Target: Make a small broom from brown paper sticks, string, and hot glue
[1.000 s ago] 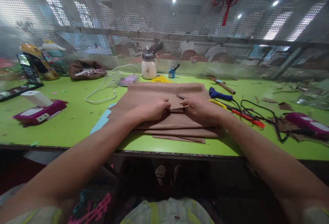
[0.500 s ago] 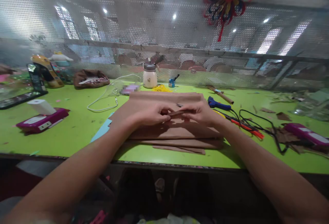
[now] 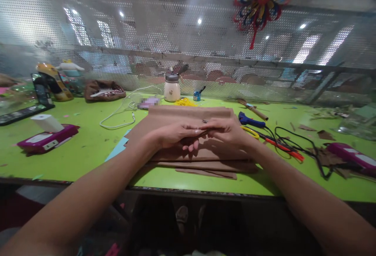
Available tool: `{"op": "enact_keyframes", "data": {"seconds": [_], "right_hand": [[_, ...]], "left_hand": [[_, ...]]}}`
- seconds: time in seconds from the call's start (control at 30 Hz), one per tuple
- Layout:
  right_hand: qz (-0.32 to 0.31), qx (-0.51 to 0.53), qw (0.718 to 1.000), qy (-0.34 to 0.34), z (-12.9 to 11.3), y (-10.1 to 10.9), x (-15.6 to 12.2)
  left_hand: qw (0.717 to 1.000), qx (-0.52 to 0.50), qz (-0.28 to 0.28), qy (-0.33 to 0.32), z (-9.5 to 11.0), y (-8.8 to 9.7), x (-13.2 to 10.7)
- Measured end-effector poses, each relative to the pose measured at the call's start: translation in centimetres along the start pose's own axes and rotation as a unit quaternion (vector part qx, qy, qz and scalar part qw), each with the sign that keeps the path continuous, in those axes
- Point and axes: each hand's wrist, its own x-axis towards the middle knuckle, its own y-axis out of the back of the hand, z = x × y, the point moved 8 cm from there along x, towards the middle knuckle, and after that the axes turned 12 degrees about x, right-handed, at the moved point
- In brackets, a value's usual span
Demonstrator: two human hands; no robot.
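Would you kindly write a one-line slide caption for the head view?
Left hand and right hand meet fingertip to fingertip over a stack of flat brown sheets on a lime-green table.

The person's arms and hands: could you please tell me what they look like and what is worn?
The left forearm and right forearm are bare, with no sleeve in view. The left hand and right hand wear no gloves, and I can make out no watch, bracelet or ring.
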Motion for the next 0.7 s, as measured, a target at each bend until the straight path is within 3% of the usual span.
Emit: {"op": "enact_keyframes", "data": {"seconds": [0.1, 0.3, 0.43, 0.7], "right_hand": [[0.016, 0.103, 0.993, -0.058, 1.6, 0.9, 0.0], [0.027, 0.306, 0.942, -0.134, 3.3, 1.3, 0.0], [0.020, 0.278, 0.947, -0.157, 3.5, 0.4, 0.1], [0.100, 0.120, 0.981, -0.112, 3.4, 1.1, 0.3]], "left_hand": [[0.999, -0.018, 0.029, -0.007, 0.5, 0.3, -0.1], [0.998, -0.023, 0.047, -0.023, 0.7, 0.4, -0.1], [0.999, -0.005, 0.034, -0.031, 0.2, 0.4, 0.2], [0.989, 0.119, 0.080, -0.036, 0.8, 0.6, 0.7]]}}
